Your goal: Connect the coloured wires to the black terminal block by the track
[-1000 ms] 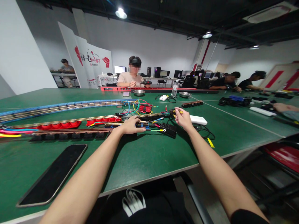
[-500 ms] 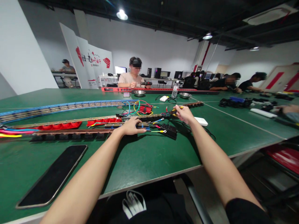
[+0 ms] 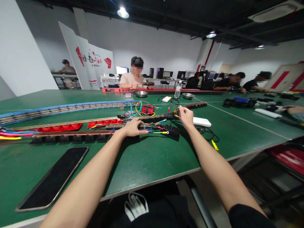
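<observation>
On the green table [image 3: 152,164] lie long rail strips with wires at their ends. My left hand [image 3: 134,127] rests over the blue-based strip [image 3: 144,126], thumb and fingers spread apart. Just right of it sits a black connector block [image 3: 173,132] with ring-ended wires. My right hand [image 3: 186,116] has its fingers closed beside a yellow and black bundle [image 3: 176,112] at the end of a dark strip; what it pinches is too small to make out. Behind are a red connector [image 3: 147,110] with looped wires and red holders [image 3: 105,123].
A phone [image 3: 53,179] lies at the near left. A white box [image 3: 201,122] and black cable are right of my right hand. Farther back stand a bottle [image 3: 178,90] and metal bowls [image 3: 141,93]. A person [image 3: 133,77] sits opposite; another person's hand [image 3: 293,110] is at the right.
My right hand has shifted slightly and turned, its fingers more curled. More of the white box and a yellow tag on the cable now show. My left hand has stayed in place.
</observation>
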A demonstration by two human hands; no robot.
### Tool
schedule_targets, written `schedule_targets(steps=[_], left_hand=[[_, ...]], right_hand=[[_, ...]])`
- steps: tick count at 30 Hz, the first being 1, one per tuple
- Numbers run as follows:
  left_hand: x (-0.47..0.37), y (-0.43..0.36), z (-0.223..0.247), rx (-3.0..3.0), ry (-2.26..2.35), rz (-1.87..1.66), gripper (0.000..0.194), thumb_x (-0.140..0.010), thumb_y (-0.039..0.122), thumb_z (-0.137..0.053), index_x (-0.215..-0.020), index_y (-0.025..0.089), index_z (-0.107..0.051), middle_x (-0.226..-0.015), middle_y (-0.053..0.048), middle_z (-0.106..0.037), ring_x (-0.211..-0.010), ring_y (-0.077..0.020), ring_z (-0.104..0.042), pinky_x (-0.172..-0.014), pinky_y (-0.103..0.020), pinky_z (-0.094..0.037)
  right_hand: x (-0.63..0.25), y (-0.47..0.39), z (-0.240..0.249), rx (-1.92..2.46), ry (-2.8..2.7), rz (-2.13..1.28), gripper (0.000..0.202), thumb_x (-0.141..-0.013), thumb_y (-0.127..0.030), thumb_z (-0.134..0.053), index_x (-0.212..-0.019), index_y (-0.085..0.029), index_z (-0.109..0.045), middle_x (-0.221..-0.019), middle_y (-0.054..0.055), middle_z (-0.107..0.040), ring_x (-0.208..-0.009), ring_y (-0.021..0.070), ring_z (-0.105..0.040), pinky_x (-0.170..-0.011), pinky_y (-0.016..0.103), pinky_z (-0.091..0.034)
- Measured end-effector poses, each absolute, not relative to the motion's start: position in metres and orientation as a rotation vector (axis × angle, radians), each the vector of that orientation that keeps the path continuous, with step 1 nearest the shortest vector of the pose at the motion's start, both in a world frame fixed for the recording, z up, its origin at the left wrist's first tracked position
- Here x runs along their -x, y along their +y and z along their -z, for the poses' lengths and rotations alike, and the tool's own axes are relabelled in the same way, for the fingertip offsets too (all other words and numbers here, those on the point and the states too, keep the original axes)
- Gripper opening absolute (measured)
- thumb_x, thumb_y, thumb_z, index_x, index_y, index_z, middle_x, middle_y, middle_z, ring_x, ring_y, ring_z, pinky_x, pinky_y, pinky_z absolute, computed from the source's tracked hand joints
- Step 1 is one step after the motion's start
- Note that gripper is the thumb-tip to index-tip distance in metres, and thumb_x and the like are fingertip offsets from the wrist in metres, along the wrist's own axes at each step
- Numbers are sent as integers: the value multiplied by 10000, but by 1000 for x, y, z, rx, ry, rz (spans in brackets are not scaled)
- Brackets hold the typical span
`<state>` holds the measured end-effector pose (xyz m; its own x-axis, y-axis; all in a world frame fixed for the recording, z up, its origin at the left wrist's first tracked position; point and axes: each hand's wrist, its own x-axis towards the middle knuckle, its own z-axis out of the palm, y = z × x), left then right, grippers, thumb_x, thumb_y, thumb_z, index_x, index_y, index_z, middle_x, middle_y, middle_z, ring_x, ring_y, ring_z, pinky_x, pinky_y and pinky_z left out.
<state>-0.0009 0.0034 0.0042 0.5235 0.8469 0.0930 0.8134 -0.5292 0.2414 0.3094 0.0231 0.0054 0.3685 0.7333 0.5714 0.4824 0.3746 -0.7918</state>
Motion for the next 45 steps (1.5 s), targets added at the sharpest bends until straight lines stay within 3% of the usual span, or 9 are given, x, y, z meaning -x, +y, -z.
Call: schedule_targets(steps=[8, 17, 25, 34, 41, 45], left_hand=[[0, 1, -7, -2588, 1437, -275, 826, -622, 789, -368, -1217, 223, -455, -1440, -132, -246, -1317, -313, -194, -1023, -510, -222], [0, 2, -6, -2599, 1426, -286, 812, -624, 782, -375, -1204, 222, -470, -1437, -112, -262, -1311, -316, -210, -1024, -486, -235], [-1, 0, -7, -2580, 1450, -274, 812, -617, 783, -377, -1213, 239, -459, -1440, -111, -255, -1315, -300, -211, -1038, -479, -217], [0, 1, -6, -2582, 1433, -291, 828, -615, 789, -375, -1216, 224, -457, -1432, -123, -268, -1313, -312, -208, -1031, -485, -222], [0, 1, -6, -2603, 1425, -301, 825, -618, 786, -375, -1214, 221, -464, -1413, -108, -312, -1295, -308, -254, -1032, -453, -240], [0, 0, -6, -2601, 1434, -289, 832, -618, 793, -363, -1215, 223, -461, -1427, -117, -281, -1305, -311, -229, -1026, -478, -238]], right_hand=[[-308, 23, -7, 1253, -1471, -121, 548, -764, -541, -416, -902, -90, -694, -546, 26, -576, -513, 141, -492, -491, 239, -366], [-301, 8, -16, 1217, -1974, -64, 316, -755, -353, -479, -774, -131, -703, -478, -35, -442, -453, 83, -331, -472, 210, -262], [-290, -2, -21, 1161, -2259, -11, 174, -688, -228, -507, -621, -138, -639, -490, -35, -460, -493, 78, -302, -515, 201, -254], [-287, -8, -21, 1198, -2218, -9, 212, -721, -282, -488, -653, -174, -657, -499, -20, -527, -466, 92, -348, -516, 205, -266], [-285, -7, -11, 1203, -1934, -68, 307, -728, -391, -527, -882, -188, -697, -673, 28, -633, -540, 130, -472, -583, 232, -348], [-285, 0, -9, 1212, -1683, -144, 389, -697, -454, -565, -921, -161, -688, -642, 29, -609, -546, 131, -462, -584, 249, -364]])
